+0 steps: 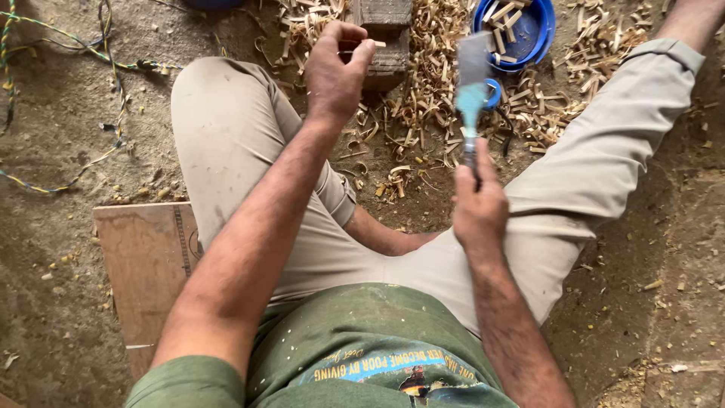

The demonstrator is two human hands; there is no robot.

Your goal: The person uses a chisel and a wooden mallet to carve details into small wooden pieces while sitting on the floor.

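Fingers [355,53] of the left hand [336,75] pinch a wood stick [371,44] at top centre; right hand [477,208] grips a chopper [473,79]. Upper right, a blue bowl [540,34] holds cut sticks [504,26] amid curled shavings [423,91].

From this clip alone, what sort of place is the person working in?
Probably an informal woodworking spot on a bare dirt floor. Wood shavings lie heaped around a wooden block, a blue bowl holds cut wood pieces, and the right hand grips a bladed tool.

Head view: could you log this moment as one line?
left hand: pinching small wood piece over wooden block | right hand: gripping cleaver, blade raised | ground: wood shavings
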